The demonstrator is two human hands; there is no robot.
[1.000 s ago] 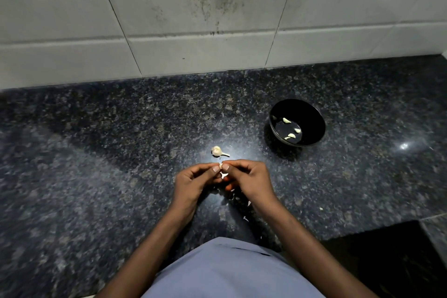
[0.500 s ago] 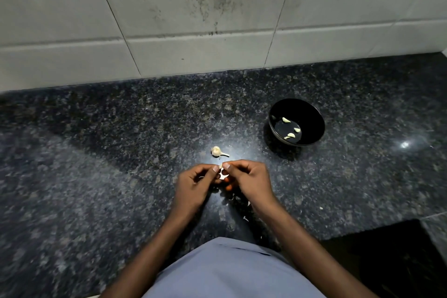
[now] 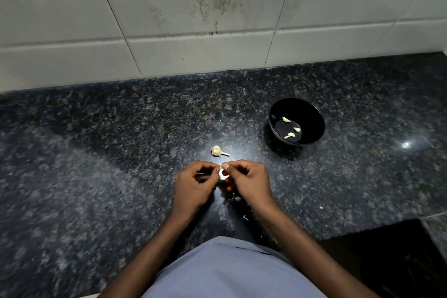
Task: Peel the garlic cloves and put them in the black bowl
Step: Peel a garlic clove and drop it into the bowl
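Over the middle of the dark granite counter (image 3: pixel 96 176), toward its front edge, the left hand (image 3: pixel 193 187) and the right hand (image 3: pixel 250 184) meet fingertip to fingertip around a single garlic clove (image 3: pixel 220 168), with a curl of white skin (image 3: pixel 222 176) hanging loose between them. The likeliest slip, as I judge it, is the small, slick clove squirting out of the pinch as the skin tears away and skittering off the front edge; a hard pull could also leave a scrap of skin stuck on. Flakes of peel (image 3: pixel 245 218) already lie on the surface below the wrists, and one could ride along into the black bowl (image 3: pixel 312 113), which sits toward the right back part of the surface, well apart from the hands, with a few peeled cloves (image 3: pixel 290 135) inside. Both hands have their fingers curled tight, thumb and forefinger narrowed onto the clove. The rest of the garlic bulb (image 3: pixel 216 151) lies just beyond the hands, untouched
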